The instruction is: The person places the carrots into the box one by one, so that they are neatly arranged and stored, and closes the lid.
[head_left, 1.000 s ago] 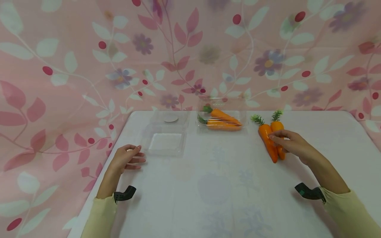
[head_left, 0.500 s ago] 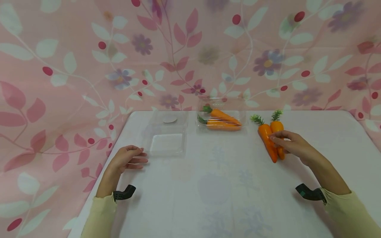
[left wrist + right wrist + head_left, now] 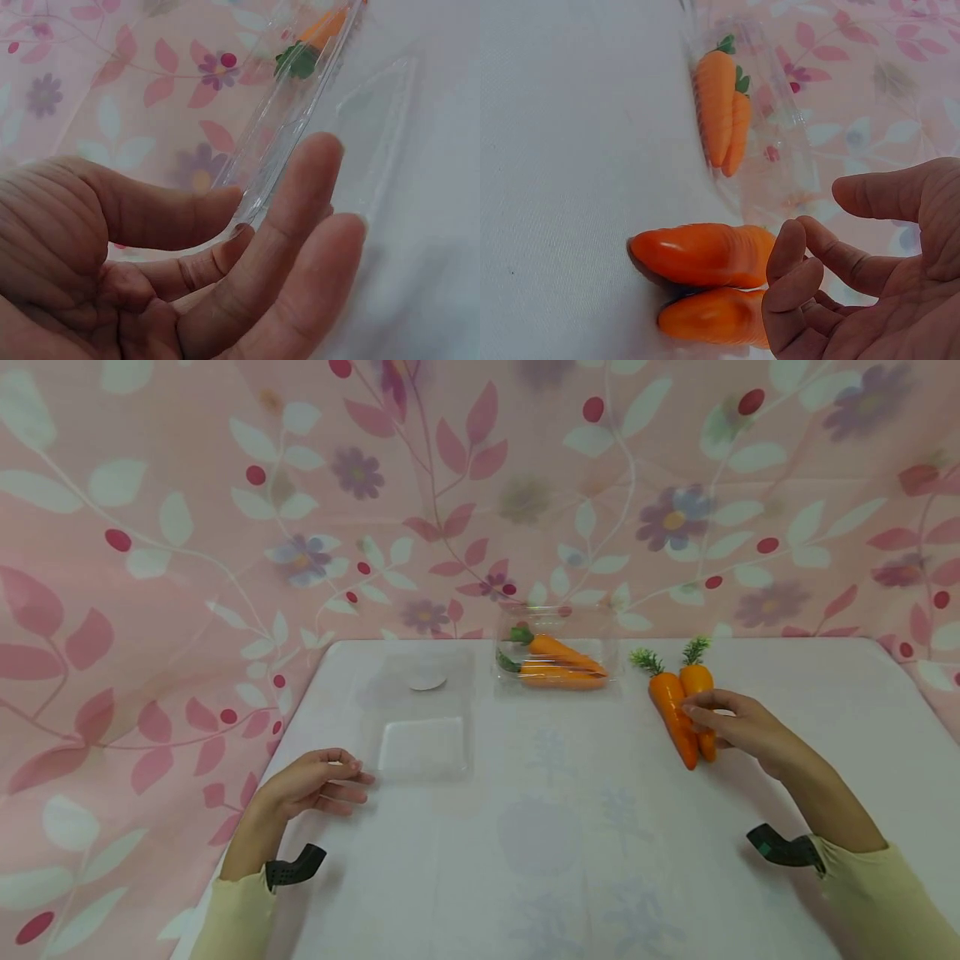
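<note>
My left hand [image 3: 318,783] pinches the near-left edge of a clear plastic clamshell box [image 3: 422,750] between thumb and index finger, its other fingers loosely bent. The box lies opened out on the white table, nothing in it, with a white oval sticker on its back half. On the right, my right hand [image 3: 738,727] hovers at two toy carrots [image 3: 671,710] with leafy green tops, lying side by side. Its thumb stands apart from the bent fingers in the right wrist view, and nothing is between them. Those fingers overlap the lower carrot [image 3: 712,319] there.
At the back middle stands a second clear plastic box [image 3: 611,664] with two carrots [image 3: 562,675] inside. A pink floral cloth [image 3: 480,485] hangs right behind the table's [image 3: 487,860] back edge and down the left side.
My left hand has drawn the opened clamshell box toward the front of the table. The right hand and the carrots beside it have stayed in place.
</note>
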`<state>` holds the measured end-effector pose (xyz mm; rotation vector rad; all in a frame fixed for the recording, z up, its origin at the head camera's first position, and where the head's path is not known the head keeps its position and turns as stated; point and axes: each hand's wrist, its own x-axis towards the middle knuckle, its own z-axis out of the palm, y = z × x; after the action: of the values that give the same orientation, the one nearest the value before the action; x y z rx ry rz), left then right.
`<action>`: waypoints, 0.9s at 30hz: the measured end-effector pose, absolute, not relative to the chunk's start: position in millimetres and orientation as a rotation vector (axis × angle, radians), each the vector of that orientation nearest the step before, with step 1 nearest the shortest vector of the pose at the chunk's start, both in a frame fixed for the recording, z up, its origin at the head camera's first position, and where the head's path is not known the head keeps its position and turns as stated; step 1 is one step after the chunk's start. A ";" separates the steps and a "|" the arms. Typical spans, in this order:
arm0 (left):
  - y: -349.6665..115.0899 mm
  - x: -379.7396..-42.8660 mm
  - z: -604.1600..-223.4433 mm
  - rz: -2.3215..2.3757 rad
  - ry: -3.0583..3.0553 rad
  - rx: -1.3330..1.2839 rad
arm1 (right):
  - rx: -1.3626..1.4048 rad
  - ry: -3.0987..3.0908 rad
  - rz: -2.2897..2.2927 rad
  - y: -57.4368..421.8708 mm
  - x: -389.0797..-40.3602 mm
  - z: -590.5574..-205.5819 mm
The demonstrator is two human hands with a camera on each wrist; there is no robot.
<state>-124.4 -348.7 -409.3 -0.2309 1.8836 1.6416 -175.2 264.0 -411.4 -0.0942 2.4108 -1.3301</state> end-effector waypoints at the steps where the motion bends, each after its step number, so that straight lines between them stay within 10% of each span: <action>1: -349.4 -122.1 -409.5 1.634 1.878 -0.213 | -0.094 2.411 -1.332 264.5 -175.0 -411.3; 27: -333.7 -83.3 -403.1 1.472 1.733 0.121 | -0.090 2.415 -1.336 267.6 -171.7 -409.9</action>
<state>-83.3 -333.7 -403.1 0.1208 1.7334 1.4721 -171.7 267.6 -409.9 -0.0897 2.4146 -1.3362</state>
